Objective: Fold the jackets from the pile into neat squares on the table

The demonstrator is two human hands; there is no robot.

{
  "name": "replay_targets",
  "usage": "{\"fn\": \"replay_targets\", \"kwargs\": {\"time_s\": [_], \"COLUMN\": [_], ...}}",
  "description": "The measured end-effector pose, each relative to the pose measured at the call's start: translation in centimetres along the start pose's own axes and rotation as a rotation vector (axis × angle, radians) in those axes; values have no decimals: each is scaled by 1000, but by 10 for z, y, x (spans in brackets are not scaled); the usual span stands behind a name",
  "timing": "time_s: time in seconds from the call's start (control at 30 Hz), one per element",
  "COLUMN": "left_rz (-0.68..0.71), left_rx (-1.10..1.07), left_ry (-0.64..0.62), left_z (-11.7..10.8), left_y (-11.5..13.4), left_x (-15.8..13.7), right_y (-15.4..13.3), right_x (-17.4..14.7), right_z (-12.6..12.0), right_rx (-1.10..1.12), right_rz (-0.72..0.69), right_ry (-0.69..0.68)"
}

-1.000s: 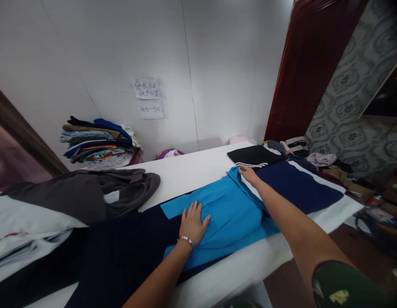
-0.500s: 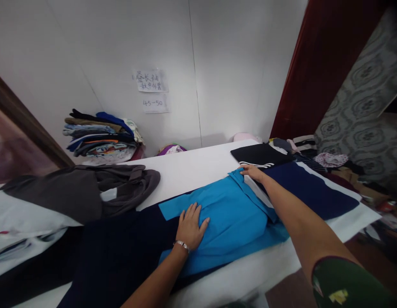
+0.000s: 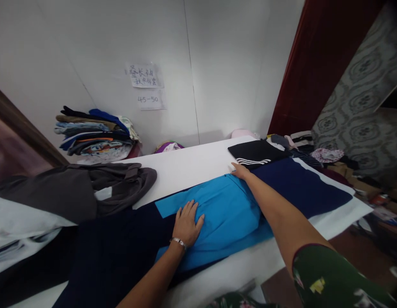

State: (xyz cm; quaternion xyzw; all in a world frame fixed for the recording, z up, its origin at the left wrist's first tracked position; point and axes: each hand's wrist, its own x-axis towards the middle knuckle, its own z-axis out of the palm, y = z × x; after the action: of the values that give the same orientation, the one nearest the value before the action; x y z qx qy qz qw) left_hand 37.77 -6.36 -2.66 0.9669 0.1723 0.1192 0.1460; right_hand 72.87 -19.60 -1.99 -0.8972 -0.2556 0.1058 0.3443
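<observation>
A bright blue garment (image 3: 224, 214) lies spread over dark navy cloth (image 3: 121, 252) on a white table. My left hand (image 3: 187, 223) rests palm down on its left part, fingers stretched and open, a metal bracelet at the wrist. At the garment's far right corner is my right hand (image 3: 241, 171). Its thumb and finger look parted, pointing left at the cloth edge. The right forearm hides part of the garment's right side. A folded black garment with white stripes (image 3: 258, 153) lies just beyond that hand, and a folded navy garment (image 3: 301, 186) to its right.
A grey garment (image 3: 121, 184) and white clothes (image 3: 22, 218) lie at left. Behind them rises a stack of folded clothes (image 3: 97, 132). More clothes pile up at the right rear (image 3: 327, 156). Handwritten paper signs (image 3: 145, 77) hang on the wall behind the white tabletop (image 3: 198, 162).
My right hand has moved slightly left with the blue garment's right edge, which now lies folded inward and flatter. My left hand stays on the cloth. The view has shifted a little.
</observation>
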Motion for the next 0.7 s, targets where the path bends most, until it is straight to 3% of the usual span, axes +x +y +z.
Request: {"fn": "replay_targets", "kwargs": {"time_s": [0.13, 0.23, 0.43, 0.57, 0.7], "left_rz": [-1, 1, 4, 12, 16], "left_rx": [10, 34, 52, 64, 59], "left_ry": [-12, -28, -24, -7, -5], "left_z": [-2, -3, 0, 4, 4], "left_y": [2, 3, 1, -2, -3], "left_x": [1, 1, 5, 6, 7], "right_y": [-2, 3, 38, 68, 82], "right_x": [-18, -45, -153, -229, -268], "right_z": [-13, -41, -105, -100, -73], "right_rx": [112, 223, 572, 585, 455], "right_rz": [-10, -18, 37, 101, 134], "right_ry": [58, 79, 80, 125, 189]}}
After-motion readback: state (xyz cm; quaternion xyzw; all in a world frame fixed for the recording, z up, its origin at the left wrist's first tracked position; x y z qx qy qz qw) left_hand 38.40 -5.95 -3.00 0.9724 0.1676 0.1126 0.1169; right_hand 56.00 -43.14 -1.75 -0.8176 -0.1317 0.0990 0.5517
